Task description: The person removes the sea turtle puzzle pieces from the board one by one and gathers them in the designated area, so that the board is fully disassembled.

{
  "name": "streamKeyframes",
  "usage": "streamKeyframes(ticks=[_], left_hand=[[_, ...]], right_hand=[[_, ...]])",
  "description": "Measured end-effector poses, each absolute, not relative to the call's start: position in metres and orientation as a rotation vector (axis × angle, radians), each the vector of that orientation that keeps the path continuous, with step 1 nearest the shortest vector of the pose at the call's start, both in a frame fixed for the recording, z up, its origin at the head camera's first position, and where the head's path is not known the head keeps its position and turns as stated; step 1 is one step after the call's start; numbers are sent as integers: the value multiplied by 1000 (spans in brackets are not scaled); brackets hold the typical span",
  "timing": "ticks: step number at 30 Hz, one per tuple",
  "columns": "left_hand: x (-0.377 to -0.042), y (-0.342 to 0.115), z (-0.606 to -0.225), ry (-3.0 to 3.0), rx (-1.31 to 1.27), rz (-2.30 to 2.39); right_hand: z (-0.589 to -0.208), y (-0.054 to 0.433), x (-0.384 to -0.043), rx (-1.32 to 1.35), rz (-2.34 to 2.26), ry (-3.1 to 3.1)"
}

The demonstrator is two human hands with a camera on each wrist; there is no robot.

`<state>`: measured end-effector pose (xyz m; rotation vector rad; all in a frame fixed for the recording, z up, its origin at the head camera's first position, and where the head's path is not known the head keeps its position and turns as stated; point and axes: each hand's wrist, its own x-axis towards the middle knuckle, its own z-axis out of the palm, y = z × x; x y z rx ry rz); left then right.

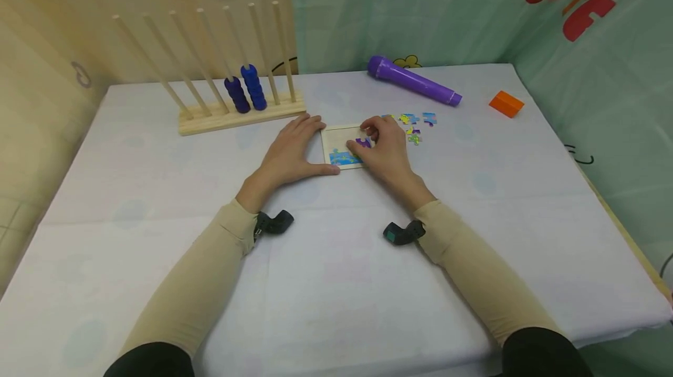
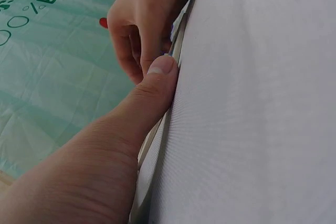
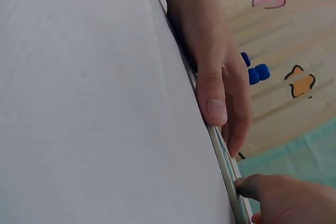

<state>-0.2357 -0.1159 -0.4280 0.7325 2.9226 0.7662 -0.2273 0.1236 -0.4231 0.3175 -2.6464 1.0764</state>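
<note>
A small wooden jigsaw tray (image 1: 342, 134) with a pale rim lies on the table, with joined blue pieces (image 1: 340, 158) along its near side. My left hand (image 1: 290, 152) steadies the tray, fingers stretched along its left side and thumb (image 2: 161, 65) on its near edge. Over the tray's right half, my right hand (image 1: 388, 152) has curled fingers and thumb around a purple puzzle piece (image 1: 363, 142); its fingertip contact is partly hidden. In the right wrist view, the right thumb (image 3: 249, 184) reaches down to the tray. Several loose puzzle pieces (image 1: 414, 138) lie just beyond the right hand.
A wooden peg rack (image 1: 242, 118) with dark blue beads (image 1: 253, 87) stands at the back left. A purple toy microphone (image 1: 412, 80) lies at the back, with an orange block (image 1: 506, 104) to its right. White cloth covers the table (image 1: 336, 283); curtains hang behind.
</note>
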Motion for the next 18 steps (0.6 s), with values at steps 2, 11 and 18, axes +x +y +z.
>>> streamKeyframes(ticks=[2, 11, 18], left_hand=[[-235, -116, -428, 2923, 730, 765], [-233, -115, -425, 2916, 726, 786], [-233, -114, -425, 2924, 720, 786]], right_hand=[[-423, 123, -228, 313, 1056, -2655], [-423, 120, -227, 360, 907, -2643], [-424, 120, -228, 417, 829, -2627]])
